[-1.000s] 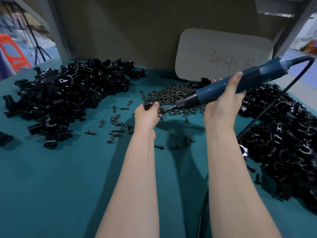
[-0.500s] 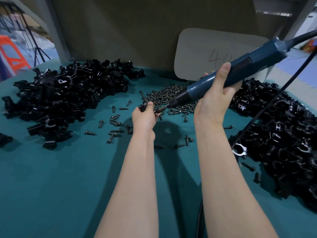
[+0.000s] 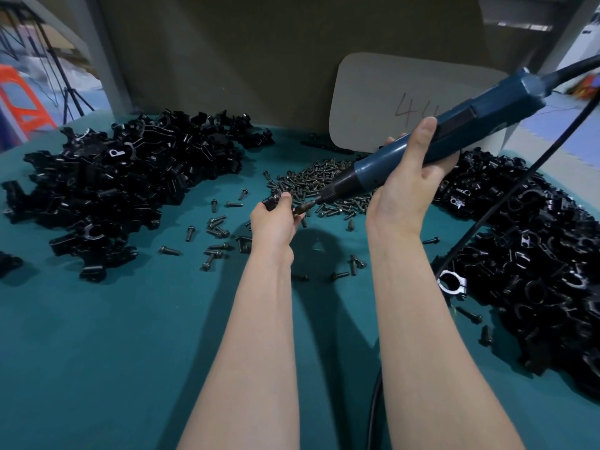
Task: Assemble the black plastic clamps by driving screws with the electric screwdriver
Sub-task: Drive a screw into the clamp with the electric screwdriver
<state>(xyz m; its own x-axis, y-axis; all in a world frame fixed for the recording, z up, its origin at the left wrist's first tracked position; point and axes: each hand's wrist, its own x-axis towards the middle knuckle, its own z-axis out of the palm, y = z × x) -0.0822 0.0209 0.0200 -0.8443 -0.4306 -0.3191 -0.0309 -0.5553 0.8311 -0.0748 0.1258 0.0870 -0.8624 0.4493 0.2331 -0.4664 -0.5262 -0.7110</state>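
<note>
Currently pinching small black plastic clamp (image 3: 272,200) in left hand (image 3: 276,222), gripping blue electric screwdriver (image 3: 454,131) in right hand (image 3: 406,186), both clear of teal counter (image 3: 113,336); risks slanted bit (image 3: 305,206) slipping off for want of support.

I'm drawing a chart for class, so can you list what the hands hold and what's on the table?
Left hand: holds a small black clamp
Right hand: grips the blue electric screwdriver
Screwdriver tip: pointed at the clamp
Table: teal cover
Screw pile: middle, far side
Left clamp pile: far left
Right clamp pile: along the right
</note>
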